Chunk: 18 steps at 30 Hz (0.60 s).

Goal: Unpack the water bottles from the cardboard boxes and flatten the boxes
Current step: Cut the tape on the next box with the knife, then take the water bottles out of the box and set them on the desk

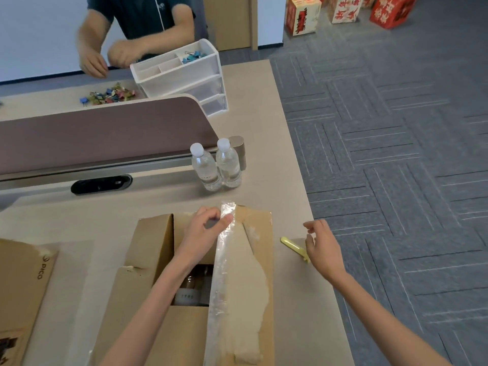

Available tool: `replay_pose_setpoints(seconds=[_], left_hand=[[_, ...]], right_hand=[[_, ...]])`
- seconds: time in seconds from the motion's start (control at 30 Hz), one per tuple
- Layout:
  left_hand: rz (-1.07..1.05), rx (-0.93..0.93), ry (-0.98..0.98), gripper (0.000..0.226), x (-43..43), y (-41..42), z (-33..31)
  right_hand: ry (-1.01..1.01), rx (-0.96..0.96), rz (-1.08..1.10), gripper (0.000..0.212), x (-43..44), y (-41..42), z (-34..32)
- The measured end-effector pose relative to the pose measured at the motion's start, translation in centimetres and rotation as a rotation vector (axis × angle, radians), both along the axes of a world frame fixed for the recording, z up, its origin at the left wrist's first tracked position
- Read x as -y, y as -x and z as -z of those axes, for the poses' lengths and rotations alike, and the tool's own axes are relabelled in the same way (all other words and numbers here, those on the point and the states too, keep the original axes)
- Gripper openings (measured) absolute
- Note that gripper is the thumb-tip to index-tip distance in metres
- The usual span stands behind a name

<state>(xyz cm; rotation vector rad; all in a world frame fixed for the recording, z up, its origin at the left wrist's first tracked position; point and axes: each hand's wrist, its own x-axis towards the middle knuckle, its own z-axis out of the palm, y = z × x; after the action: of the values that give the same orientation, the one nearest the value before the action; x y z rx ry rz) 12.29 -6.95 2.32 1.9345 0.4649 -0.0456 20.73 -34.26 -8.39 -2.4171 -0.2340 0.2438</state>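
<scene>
A brown cardboard box (155, 241) lies on the desk in front of me, its left flap lifted. A strip of clear tape (224, 249) runs along the torn right flap. My left hand (203, 231) pinches the far end of that tape. Bottles (195, 286) show in the dark opening below my left wrist. Two clear water bottles (215, 165) with white caps stand upright beyond the box. My right hand (320, 247) hovers loosely curled over a yellow cutter (293, 248) lying on the desk, holding nothing.
Another cardboard piece (21, 286) lies at the left. A brown desk divider (105, 133) crosses behind the bottles. Beyond it are a white drawer organizer (182, 75), a pile of binder clips (108, 93) and another person's hands. The desk edge (311, 220) drops to grey carpet on the right.
</scene>
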Motion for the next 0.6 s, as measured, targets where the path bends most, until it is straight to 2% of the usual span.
replay_pose_setpoints(seconds=[0.17,0.3,0.43,0.6], left_hand=[[0.163,0.119,-0.057,0.064,2.0,-0.8,-1.6],[0.252,0.173,-0.019,0.053,4.5,-1.1,-2.3],[0.386,0.206,-0.127,0.039,6.4,-1.5,-2.4],[0.578,0.179,-0.344,0.036,7.5,-0.9,-1.2]], right_hand=[[-0.156,0.069,0.078,0.023,0.5,-1.2,-2.9],[-0.254,0.067,0.123,0.028,1.1,-1.5,-4.8],[-0.332,0.056,0.138,0.028,2.0,-1.3,-6.6],[-0.425,0.032,0.132,0.026,3.6,-0.6,-8.3]])
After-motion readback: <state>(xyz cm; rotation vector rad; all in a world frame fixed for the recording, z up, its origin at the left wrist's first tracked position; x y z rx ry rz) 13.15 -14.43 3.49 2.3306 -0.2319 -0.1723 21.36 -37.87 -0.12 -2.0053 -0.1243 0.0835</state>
